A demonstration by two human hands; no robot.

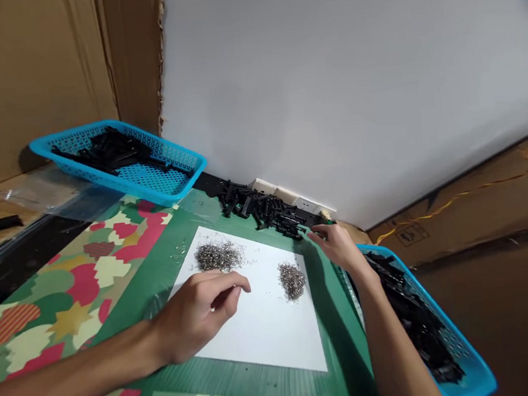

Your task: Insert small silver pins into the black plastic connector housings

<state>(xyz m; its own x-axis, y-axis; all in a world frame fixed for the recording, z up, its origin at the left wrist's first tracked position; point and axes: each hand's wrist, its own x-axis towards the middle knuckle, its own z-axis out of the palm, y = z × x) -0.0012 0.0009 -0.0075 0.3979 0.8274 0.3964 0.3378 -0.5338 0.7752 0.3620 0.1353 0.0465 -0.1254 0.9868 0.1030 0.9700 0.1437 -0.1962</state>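
My left hand (204,309) hovers over a white sheet of paper (262,329). Its fingers are curled and the thumb is brought close to the index finger; anything between them is too small to make out. Just beyond it lies a wide heap of tiny silvery metal pieces, perhaps screws (218,255). A smaller heap of similar pieces (292,280) is on the paper's right side. My right hand (336,244) reaches to the right end of a pile of slim black plastic parts (265,210), its fingertips slightly apart beside the nearest ones.
A blue basket (151,193) with black parts stands at the back left. Another blue basket (477,370), full of black pieces, is at the right. A white power strip (287,196) lies behind the pile, against a pale wall (328,92). Cardboard (32,77) rises at the left.
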